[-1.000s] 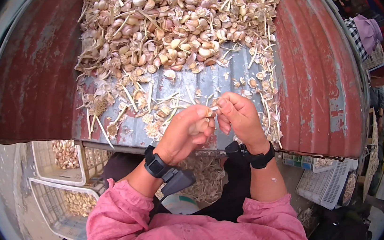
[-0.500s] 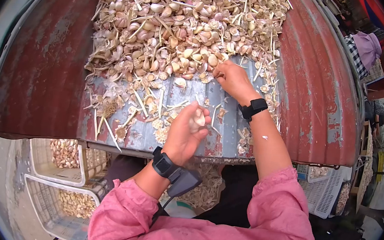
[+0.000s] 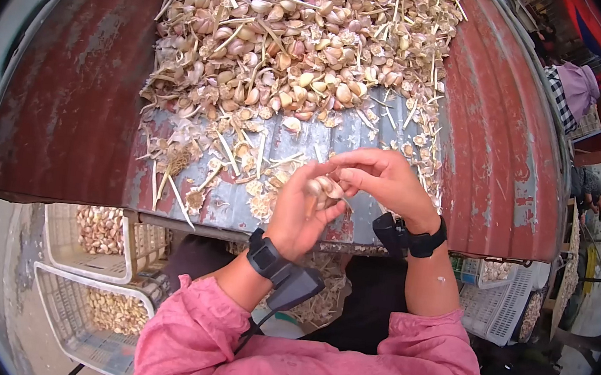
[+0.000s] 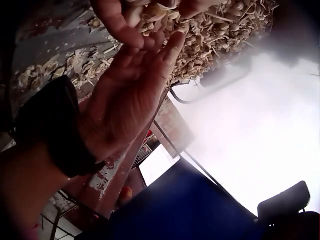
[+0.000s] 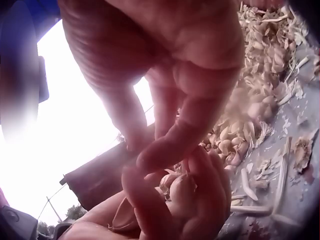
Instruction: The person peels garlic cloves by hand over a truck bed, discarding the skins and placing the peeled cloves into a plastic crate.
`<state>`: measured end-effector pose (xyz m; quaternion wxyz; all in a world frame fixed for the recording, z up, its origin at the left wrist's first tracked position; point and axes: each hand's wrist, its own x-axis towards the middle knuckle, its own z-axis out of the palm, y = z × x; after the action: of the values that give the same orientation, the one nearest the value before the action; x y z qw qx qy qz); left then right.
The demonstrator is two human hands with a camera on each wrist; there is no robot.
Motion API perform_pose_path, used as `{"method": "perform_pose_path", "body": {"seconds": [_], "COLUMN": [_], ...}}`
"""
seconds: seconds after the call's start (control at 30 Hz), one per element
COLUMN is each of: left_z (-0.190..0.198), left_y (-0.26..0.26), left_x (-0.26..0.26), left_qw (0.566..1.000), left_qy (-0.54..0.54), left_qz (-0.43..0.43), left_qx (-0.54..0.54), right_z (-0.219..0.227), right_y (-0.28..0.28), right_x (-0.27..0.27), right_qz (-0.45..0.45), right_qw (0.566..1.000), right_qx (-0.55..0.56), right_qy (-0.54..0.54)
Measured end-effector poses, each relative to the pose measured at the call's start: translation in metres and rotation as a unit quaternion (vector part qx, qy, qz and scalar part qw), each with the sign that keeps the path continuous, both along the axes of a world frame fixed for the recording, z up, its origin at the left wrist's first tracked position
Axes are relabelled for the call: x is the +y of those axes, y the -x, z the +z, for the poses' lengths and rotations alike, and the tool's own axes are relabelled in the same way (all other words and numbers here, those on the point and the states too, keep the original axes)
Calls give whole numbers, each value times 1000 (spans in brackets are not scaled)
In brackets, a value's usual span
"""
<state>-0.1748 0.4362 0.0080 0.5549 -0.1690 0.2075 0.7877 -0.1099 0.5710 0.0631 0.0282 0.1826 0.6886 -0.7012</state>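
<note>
Back from the pile, my right hand, grip indiscernible, meets my left hand, curled round garlic cloves: keep these palm-deep.

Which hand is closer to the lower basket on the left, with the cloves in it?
The left. The left hand, cupping garlic cloves, is up and to the right of the basket; the right hand is farther right, beyond the left one.
</note>
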Motion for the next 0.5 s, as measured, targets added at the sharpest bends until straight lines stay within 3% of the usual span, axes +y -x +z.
{"method": "perform_pose_path", "body": {"seconds": [0.1,0.17,0.2,0.3,0.33,0.4,0.43,0.47,0.5], "left_z": [-9,-12,-14,-9,-6,-3,-1,1,2], "left_y": [1,2,3,11,11,14,14,13,11], "left_x": [0,1,2,3,1,1,1,1,0], "left_qw": [1000,1000,1000,998,995,992,988,988,984], "left_qy": [-22,-20,-13,15,38,60,80,80,86], "left_qz": [-1,3,2,0,-2,-7,-13,-12,-19], "left_qx": [-16,-15,6,65,96,112,129,128,152], "right_z": [-22,-48,-57,-66,-65,-60,-59,-54,-39], "right_y": [34,62,69,78,71,54,45,33,23], "right_x": [35,53,59,65,63,60,54,48,36], "right_qz": [-63,-99,-97,-22,-19,-26,-70,-69,-79], "right_qw": [951,872,872,784,784,892,933,933,962], "right_qx": [-2,41,42,29,29,-56,-63,-64,-57], "right_qy": [-303,-478,-477,-620,-619,-448,-348,-348,-257]}}
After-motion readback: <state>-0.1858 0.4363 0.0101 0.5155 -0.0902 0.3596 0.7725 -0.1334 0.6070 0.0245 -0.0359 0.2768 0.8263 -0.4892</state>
